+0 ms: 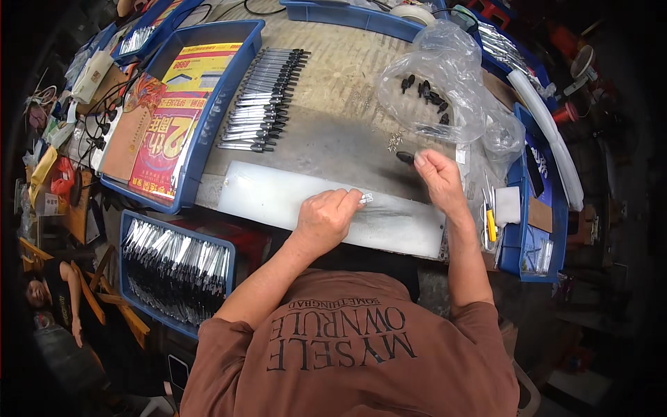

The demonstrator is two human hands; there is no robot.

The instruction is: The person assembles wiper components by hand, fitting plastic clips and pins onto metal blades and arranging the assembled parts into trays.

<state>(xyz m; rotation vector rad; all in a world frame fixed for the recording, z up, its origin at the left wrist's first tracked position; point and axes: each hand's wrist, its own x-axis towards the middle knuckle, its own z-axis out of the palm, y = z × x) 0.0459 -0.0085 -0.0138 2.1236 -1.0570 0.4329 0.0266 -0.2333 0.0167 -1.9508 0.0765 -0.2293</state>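
Note:
My left hand (325,215) is closed above the white board (267,198), gripping a small silvery-white piece (366,199); only its end shows past the fingers. My right hand (440,181) pinches a small black pointed part (405,158) between thumb and fingertips. Just beyond that part lies a little heap of tiny metal pieces (394,142). More black parts (425,89) rest in a clear plastic bag (462,62) farther back. Left of centre, a row of slim silver rods with black ends (260,104) lies side by side on the table.
A blue tray (217,115) with printed sheets stands at the left; below it, a blue bin (233,278) is packed with silver-and-black rods. At right are a yellow-handled tool (490,226) and another blue tray (514,254). A person (69,299) is at the far lower left.

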